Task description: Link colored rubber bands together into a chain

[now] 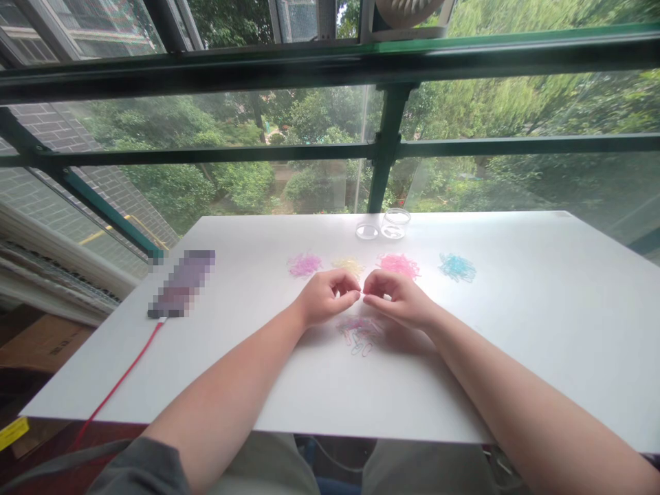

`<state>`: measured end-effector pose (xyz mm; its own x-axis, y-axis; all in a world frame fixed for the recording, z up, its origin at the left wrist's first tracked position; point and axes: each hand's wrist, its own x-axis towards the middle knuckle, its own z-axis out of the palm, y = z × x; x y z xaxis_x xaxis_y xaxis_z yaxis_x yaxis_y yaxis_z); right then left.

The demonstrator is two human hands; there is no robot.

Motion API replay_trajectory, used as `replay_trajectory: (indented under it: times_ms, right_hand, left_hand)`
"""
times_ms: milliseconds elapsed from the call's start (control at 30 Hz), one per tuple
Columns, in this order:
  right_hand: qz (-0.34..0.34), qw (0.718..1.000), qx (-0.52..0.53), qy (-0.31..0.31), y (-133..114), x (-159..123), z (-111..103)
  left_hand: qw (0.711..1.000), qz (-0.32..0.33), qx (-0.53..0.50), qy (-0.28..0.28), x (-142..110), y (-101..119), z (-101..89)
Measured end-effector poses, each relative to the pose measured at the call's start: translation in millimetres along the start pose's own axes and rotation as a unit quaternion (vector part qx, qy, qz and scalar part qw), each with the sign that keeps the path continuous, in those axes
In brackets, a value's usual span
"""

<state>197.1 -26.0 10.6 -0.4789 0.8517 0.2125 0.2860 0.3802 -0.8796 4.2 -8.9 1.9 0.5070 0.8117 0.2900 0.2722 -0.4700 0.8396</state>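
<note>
My left hand (334,297) and my right hand (394,297) meet over the middle of the table, thumb and forefinger pinched on each. Their fingertips nearly touch, and whatever lies between them is too small to make out. Below the hands is a mixed pile of small thin coloured loops (361,335). Behind them lie separate piles of similar small pieces: purple (304,264), pale yellow (348,265), pink (398,265) and blue (457,267). My hands partly cover the yellow and pink piles.
The white table (541,330) stands against a window with a green railing (309,69). Clear round containers (394,223) and a clear lid-like disc (367,232) sit at the back. A blurred-out phone-like device (183,283) with a red cable (124,375) lies left.
</note>
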Motion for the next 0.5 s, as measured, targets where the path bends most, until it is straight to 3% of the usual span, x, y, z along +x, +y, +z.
replay_trajectory:
  times_ms: [500]
  right_hand:
    - [-0.007,0.988,-0.155,0.01,3.3,0.4,0.5]
  left_hand:
    - [0.998,-0.03,-0.056,-0.024,-0.1,0.6,-1.3]
